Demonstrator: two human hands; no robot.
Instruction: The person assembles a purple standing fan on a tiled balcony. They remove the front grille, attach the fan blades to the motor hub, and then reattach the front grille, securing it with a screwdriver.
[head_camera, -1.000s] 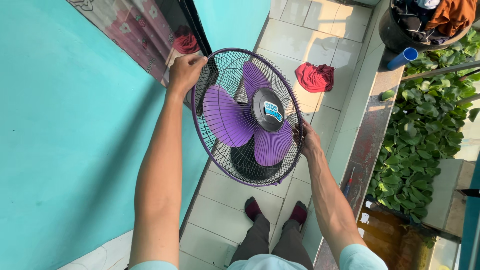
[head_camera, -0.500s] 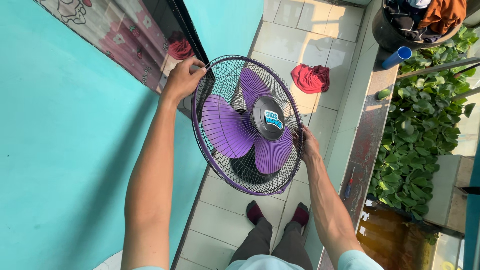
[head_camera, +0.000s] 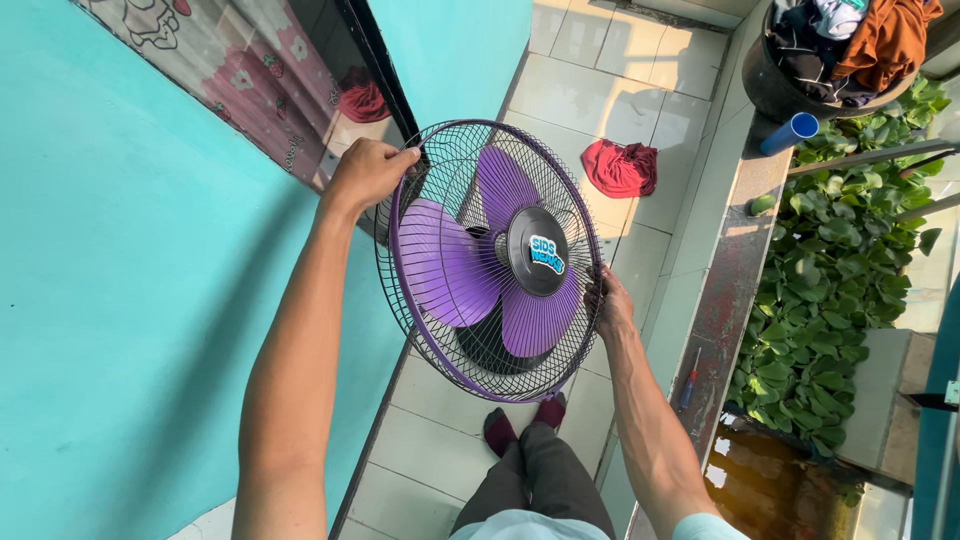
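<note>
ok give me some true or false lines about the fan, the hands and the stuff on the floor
1. Both hands grip the fan by its rim. True: the left hand is at the upper left of the guard, the right hand at its right edge.
2. The blades are green. False: they are purple.
3. A red cloth lies on the tiled floor. True.
4. The wall on the left is yellow. False: it is turquoise.
5. A screwdriver lies on the ledge at the right. True.
</note>
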